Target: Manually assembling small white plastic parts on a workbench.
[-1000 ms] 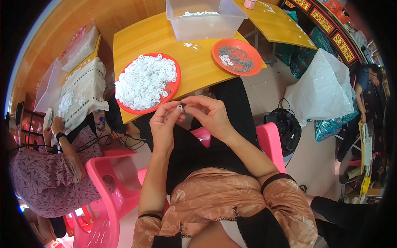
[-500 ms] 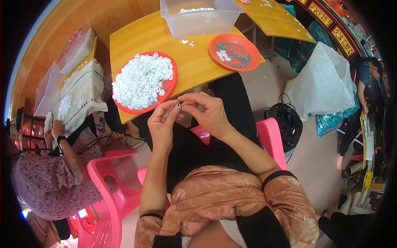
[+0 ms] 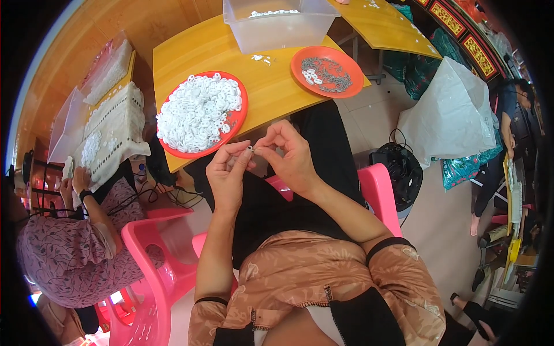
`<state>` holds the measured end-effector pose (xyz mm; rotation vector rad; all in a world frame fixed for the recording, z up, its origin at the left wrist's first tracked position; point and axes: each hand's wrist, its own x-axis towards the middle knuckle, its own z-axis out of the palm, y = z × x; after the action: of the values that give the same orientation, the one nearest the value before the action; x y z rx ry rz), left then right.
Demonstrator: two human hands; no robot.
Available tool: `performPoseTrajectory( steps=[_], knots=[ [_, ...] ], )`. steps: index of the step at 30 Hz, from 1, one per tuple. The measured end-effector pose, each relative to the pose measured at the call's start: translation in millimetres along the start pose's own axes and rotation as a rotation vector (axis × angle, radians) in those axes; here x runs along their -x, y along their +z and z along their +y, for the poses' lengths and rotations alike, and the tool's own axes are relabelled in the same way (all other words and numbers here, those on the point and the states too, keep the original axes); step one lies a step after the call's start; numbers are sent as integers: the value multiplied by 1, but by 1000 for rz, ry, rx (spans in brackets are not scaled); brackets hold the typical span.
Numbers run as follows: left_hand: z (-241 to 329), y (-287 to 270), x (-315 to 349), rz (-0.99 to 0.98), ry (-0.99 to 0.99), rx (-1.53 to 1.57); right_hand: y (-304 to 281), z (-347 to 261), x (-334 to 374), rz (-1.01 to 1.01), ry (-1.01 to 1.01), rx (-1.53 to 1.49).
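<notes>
Over my lap, just off the table's front edge, my left hand (image 3: 227, 170) pinches a small white plastic piece (image 3: 250, 148) between thumb and fingertips. Close against it is my right hand (image 3: 290, 157), its thumb and forefinger pressed together at the same spot; whether they grip a tiny part there is too small to tell. To the left, a red plate (image 3: 242, 118) carries a heap of white oval plastic pieces (image 3: 199, 112) with holes. An orange-red plate (image 3: 353, 64) on the right holds thin grey metal pins (image 3: 332, 72) and several white pieces (image 3: 311, 77).
A clear plastic bin (image 3: 277, 37) stands at the back of the yellow table (image 3: 190, 55), with loose white pieces (image 3: 261, 59) before it. At left, a co-worker (image 3: 86, 230) handles white pieces on a cloth (image 3: 118, 124). Pink chairs (image 3: 378, 193), a large white sack (image 3: 447, 115) and a black bag (image 3: 398, 173) stand nearby.
My right hand's fingers have shifted and curled slightly, with the fingertips still meeting at the white piece. My left hand keeps nearly the same place.
</notes>
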<state>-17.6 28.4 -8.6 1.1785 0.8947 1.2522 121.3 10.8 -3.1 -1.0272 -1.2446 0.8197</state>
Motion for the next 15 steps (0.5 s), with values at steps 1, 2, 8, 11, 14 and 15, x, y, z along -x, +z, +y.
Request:
performPoseTrajectory(
  steps=[1,2,8,11,14,15],
  knots=[
    [0,0,0,-2,17,-23,1,0,1,20,6,-10],
    [0,-1,1,-5,35,-47,2,1,1,39,12,-21],
    [-1,2,1,-15,90,-177,0,16,2,51,-45,-46],
    [1,4,2,8,105,-196,-1,11,1,48,-50,-42],
    [0,2,2,6,122,-180,-4,3,2,-31,44,-17],
    [-1,2,2,9,120,-179,-4,4,2,-34,46,-17]
  ],
)
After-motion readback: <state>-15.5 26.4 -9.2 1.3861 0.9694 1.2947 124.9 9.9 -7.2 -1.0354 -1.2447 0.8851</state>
